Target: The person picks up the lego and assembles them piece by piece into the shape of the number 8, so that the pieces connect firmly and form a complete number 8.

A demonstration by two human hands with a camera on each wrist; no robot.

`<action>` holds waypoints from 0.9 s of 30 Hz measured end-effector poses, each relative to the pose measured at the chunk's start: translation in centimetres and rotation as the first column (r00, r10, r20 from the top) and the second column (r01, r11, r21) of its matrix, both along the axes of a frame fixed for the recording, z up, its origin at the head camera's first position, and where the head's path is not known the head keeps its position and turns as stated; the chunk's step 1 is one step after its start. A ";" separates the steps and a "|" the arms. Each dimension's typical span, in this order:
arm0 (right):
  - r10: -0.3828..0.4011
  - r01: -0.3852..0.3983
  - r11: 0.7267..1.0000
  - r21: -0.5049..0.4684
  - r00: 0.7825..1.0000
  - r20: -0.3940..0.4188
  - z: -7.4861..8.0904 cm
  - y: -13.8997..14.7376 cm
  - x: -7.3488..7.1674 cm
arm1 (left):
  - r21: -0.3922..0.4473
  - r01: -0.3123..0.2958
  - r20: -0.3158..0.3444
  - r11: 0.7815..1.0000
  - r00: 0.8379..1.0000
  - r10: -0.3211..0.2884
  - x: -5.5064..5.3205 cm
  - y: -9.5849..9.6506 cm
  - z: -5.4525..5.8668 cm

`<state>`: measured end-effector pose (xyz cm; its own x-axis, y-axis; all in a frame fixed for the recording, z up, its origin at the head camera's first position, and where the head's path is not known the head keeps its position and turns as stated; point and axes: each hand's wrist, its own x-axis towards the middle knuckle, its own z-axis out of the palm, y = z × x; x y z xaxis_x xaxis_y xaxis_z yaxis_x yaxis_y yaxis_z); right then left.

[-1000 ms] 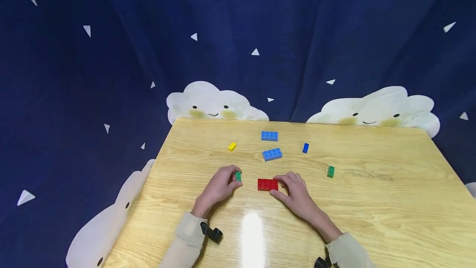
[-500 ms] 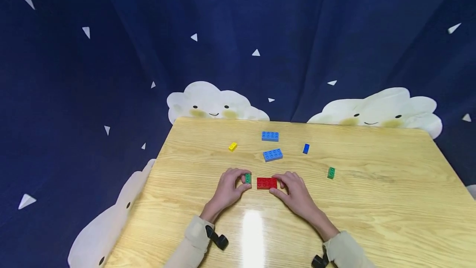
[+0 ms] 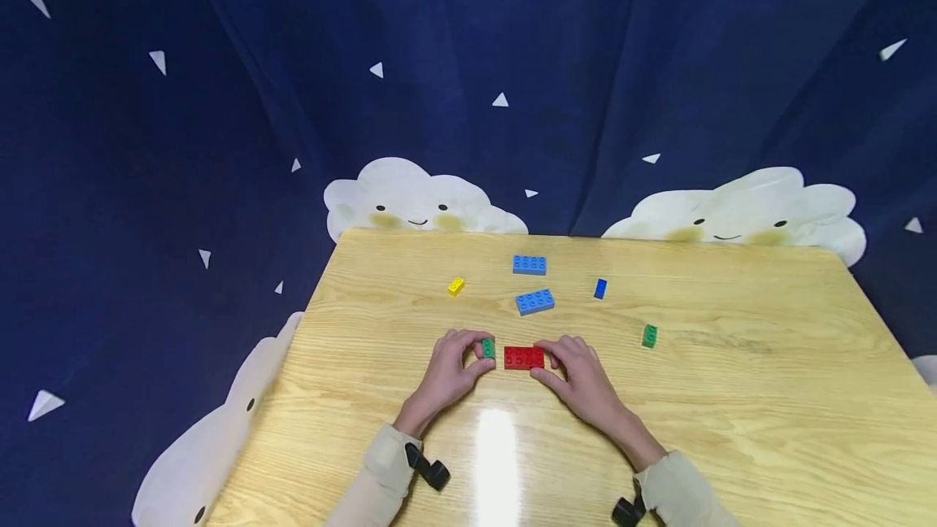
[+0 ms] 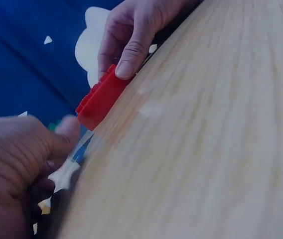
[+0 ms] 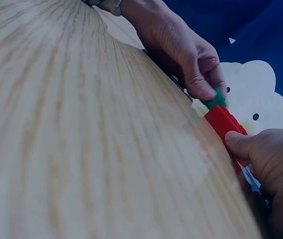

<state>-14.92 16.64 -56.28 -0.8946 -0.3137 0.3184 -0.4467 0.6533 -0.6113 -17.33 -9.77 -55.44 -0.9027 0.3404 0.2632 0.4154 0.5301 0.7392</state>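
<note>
Over the last second the left hand (image 3: 448, 368) has come inward, bringing the green block (image 3: 488, 349) it pinches up to the red block (image 3: 521, 358); over the latest half second it has hardly shifted. The right hand (image 3: 578, 374) has stayed at the far end of that red block. So the two held blocks are now just beside each other, and I judge the work to be at a close lining-up stage.

Left grip: narrow, thumb and fingers on the green block. Right grip: thumb and fingers on the right-hand end of the red block, leaving its left end bare toward the green one. In the head view a slim gap parts the blocks; whether the green block is lifted or rests on the surface (image 3: 747, 413), I can't tell for sure.

Beyond the hands lie a yellow block (image 3: 456, 286), a light blue block (image 3: 535, 302) with a second light blue block (image 3: 529, 265) behind it, and a dark blue block (image 3: 600, 289). Another green block (image 3: 650, 336) lies to the right. All are apart from the held pair, so none stands in the way.
</note>
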 end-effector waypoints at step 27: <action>0.002 -0.002 1.000 0.027 1.000 -0.005 -0.2 0.0 -0.2 | 0.072 0.034 0.006 0.997 0.999 -0.034 1.4 2.8 0.4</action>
